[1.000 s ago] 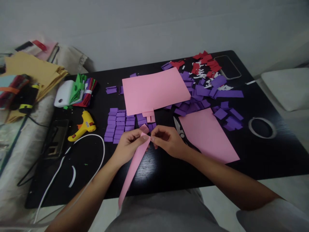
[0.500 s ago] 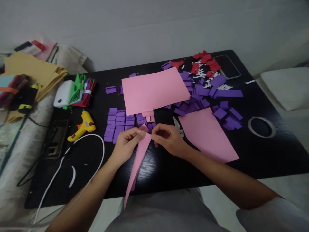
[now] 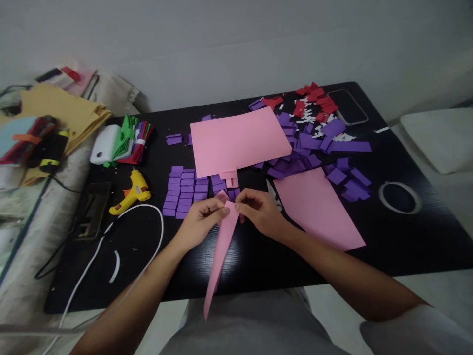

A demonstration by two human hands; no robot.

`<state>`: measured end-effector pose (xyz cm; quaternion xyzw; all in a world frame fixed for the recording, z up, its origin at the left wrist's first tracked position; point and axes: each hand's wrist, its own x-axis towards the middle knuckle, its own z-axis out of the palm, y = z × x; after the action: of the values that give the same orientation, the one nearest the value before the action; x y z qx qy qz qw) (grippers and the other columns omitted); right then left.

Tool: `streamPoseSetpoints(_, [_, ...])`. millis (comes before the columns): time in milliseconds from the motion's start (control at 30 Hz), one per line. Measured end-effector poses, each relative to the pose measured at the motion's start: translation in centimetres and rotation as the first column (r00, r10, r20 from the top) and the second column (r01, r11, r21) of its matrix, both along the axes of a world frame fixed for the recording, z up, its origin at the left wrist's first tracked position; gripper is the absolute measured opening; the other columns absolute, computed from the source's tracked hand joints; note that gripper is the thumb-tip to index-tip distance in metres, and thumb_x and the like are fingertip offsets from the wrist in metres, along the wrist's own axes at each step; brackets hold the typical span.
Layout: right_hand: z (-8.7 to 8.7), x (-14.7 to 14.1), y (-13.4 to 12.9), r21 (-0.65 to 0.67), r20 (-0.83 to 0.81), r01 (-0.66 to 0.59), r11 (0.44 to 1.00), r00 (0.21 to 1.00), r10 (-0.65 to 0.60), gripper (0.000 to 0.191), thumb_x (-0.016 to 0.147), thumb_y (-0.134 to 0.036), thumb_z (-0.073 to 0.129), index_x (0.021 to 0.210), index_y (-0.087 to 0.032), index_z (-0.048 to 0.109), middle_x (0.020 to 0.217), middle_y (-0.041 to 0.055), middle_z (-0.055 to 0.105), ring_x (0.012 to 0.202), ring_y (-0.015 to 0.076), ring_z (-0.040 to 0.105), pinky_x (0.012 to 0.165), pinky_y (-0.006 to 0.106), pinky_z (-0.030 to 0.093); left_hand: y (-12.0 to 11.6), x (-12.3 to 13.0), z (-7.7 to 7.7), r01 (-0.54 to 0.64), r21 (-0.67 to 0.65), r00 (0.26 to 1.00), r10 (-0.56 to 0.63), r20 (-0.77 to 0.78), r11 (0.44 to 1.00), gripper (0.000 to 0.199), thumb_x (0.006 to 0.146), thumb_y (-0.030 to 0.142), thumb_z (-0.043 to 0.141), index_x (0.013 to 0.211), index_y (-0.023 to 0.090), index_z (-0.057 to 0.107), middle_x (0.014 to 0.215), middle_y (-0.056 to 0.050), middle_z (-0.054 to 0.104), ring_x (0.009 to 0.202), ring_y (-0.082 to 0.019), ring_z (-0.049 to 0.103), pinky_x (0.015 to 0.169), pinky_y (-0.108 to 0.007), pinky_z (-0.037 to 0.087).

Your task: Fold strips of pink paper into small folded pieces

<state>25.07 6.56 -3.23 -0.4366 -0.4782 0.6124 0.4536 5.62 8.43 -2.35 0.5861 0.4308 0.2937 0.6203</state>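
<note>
A long pink paper strip hangs down past the table's near edge, its upper end between my two hands. My left hand is closed, thumb pressing the strip from the left. At the strip's top right corner, my right hand pinches the paper between thumb and fingers. Just beyond my hands lie a small folded pink piece and a large pink sheet. Folded purple paper pieces stand in rows left of my hands. Scissors, partly hidden, lie beside my right hand.
A second pink sheet lies to the right, near a roll of tape. Purple, red and white scraps cover the back right. A yellow glue gun with a white cable sits at the left, near bundled paper strips.
The view has shifted slightly, so the left-side items appear further right. The strip's lower end has swung a little to the right; both hands keep their hold on its top.
</note>
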Motion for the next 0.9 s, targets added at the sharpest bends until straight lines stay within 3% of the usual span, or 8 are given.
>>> streamPoseSetpoints(267, [-0.2, 2.3, 2.6, 0.061, 0.004, 0.405, 0.912, 0.914, -0.406, 0.013, 0.083, -0.029, 0.068, 0.075, -0.021, 0.063, 0.059, -0.0055, 0.059, 0.052, 0.011, 0.057, 0.057, 0.026, 0.046, 1.7, -2.3, 1.0, 0.097, -0.144, 0.994, -0.102, -0.028, 0.985, 0.03, 0.087, 0.042, 0.073, 0.076, 0.016, 0.065, 0.067, -0.002, 0.071, 0.059, -0.015, 0.065, 0.058, -0.026, 0.052])
streamPoseSetpoints(333, [-0.2, 2.8, 3.1, 0.048, -0.033, 0.489, 0.871, 0.872, -0.488, 0.014, 0.085, -0.031, 0.067, 0.076, -0.021, 0.063, 0.06, -0.0053, 0.059, 0.053, 0.011, 0.057, 0.058, 0.026, 0.047, 2.5, -3.5, 1.7, 0.025, -0.113, 0.998, -0.03, -0.047, 0.993, 0.027, 0.083, 0.04, 0.078, 0.078, 0.015, 0.069, 0.066, -0.003, 0.072, 0.056, -0.015, 0.067, 0.055, -0.025, 0.053])
streamPoseSetpoints(433, [-0.1, 3.1, 3.3, 0.058, -0.049, 0.537, 0.842, 0.844, -0.535, 0.017, 0.087, -0.033, 0.066, 0.076, -0.021, 0.061, 0.062, -0.0049, 0.059, 0.055, 0.011, 0.058, 0.059, 0.026, 0.047, 3.5, -4.7, 2.3, -0.261, 0.052, 0.965, 0.259, 0.035, 0.964, 0.025, 0.079, 0.033, 0.083, 0.072, 0.014, 0.068, 0.063, -0.001, 0.071, 0.05, -0.011, 0.062, 0.051, -0.021, 0.051])
streamPoseSetpoints(533, [0.3, 3.0, 2.8, 0.072, -0.047, 0.43, 0.9, 0.903, -0.428, 0.013, 0.083, -0.03, 0.066, 0.075, -0.021, 0.06, 0.061, -0.0051, 0.059, 0.056, 0.0115, 0.058, 0.061, 0.026, 0.048, 4.0, -4.6, 2.4, -0.543, 0.05, 0.824, 0.521, 0.223, 0.838, 0.02, 0.079, 0.03, 0.081, 0.075, 0.015, 0.068, 0.065, 0.001, 0.07, 0.052, -0.009, 0.062, 0.05, -0.019, 0.05])
streamPoseSetpoints(600, [0.7, 3.1, 2.4, 0.054, -0.044, 0.186, 0.981, 0.982, -0.183, 0.011, 0.079, -0.026, 0.065, 0.071, -0.02, 0.06, 0.058, -0.0042, 0.06, 0.054, 0.0122, 0.057, 0.059, 0.026, 0.046, 4.1, -4.3, 2.4, -0.642, 0.014, 0.728, 0.604, 0.325, 0.766, 0.022, 0.076, 0.029, 0.082, 0.073, 0.016, 0.064, 0.058, 0.004, 0.064, 0.047, -0.008, 0.057, 0.044, -0.018, 0.046])
streamPoseSetpoints(667, [1.1, 3.2, 2.2, 0.012, -0.007, -0.173, 0.985, 0.985, 0.174, 0.011, 0.073, -0.024, 0.067, 0.066, -0.018, 0.061, 0.058, -0.0032, 0.059, 0.053, 0.0115, 0.054, 0.053, 0.025, 0.041, 3.9, -3.9, 2.4, -0.667, -0.014, 0.689, 0.624, 0.369, 0.745, 0.024, 0.074, 0.029, 0.082, 0.071, 0.017, 0.061, 0.055, 0.005, 0.059, 0.045, -0.007, 0.054, 0.041, -0.017, 0.042])
streamPoseSetpoints(767, [1.2, 3.3, 2.1, -0.027, -0.013, -0.402, 0.915, 0.915, 0.402, 0.019, 0.073, -0.031, 0.074, 0.067, -0.016, 0.065, 0.062, -0.0024, 0.058, 0.057, 0.011, 0.052, 0.052, 0.023, 0.041, 3.4, -3.4, 2.3, -0.586, -0.041, 0.754, 0.563, 0.338, 0.81, 0.025, 0.074, 0.03, 0.08, 0.068, 0.018, 0.059, 0.051, 0.005, 0.057, 0.04, -0.007, 0.049, 0.038, -0.017, 0.038])
streamPoseSetpoints(900, [0.8, 2.3, 1.7, -0.045, -0.108, -0.191, 0.981, 0.977, 0.185, 0.033, 0.085, -0.049, 0.074, 0.092, -0.017, 0.071, 0.084, 0.0023, 0.067, 0.071, 0.0146, 0.063, 0.061, 0.027, 0.054, 1.8, -2.1, 1.9, -0.31, -0.063, 0.926, 0.316, 0.208, 0.949, 0.029, 0.076, 0.036, 0.081, 0.071, 0.016, 0.061, 0.049, 0.002, 0.061, 0.036, -0.009, 0.05, 0.037, -0.019, 0.039])
